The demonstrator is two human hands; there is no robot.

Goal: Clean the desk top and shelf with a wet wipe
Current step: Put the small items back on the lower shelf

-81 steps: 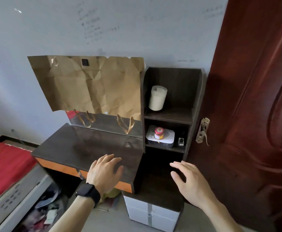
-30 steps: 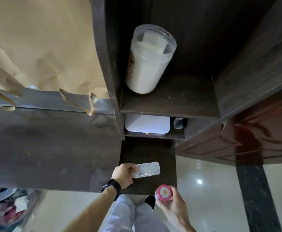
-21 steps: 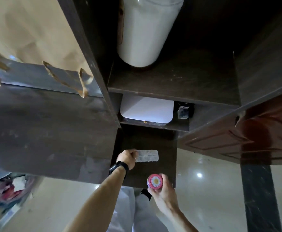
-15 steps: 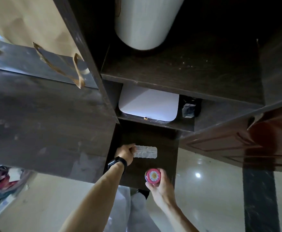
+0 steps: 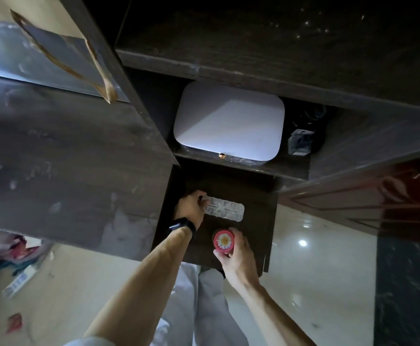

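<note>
I look steeply down on a dark wooden desk top [image 5: 61, 156] and the shelf unit [image 5: 266, 66] to its right. My left hand [image 5: 191, 204], with a black watch on the wrist, grips one end of a clear flat plastic packet [image 5: 225, 208] over the low dark cabinet top [image 5: 256, 221]. My right hand [image 5: 238, 258] holds a small jar with a red lid and a daisy print [image 5: 223, 241] just above the same surface. No wet wipe is visible apart from the packet, whose contents I cannot tell.
A white rounded box [image 5: 228, 123] fills the lower shelf, with a small dark object [image 5: 300, 142] beside it. Torn brown paper strips [image 5: 91, 71] hang over a mirror at the upper left. A red-brown door [image 5: 378, 201] stands right. Clutter lies on the floor [image 5: 16, 270] at the left.
The view has closed in and tilted further down on the shelf unit; the white canister has left the frame. Both hands stay over the cabinet top, holding the packet and the jar.
</note>
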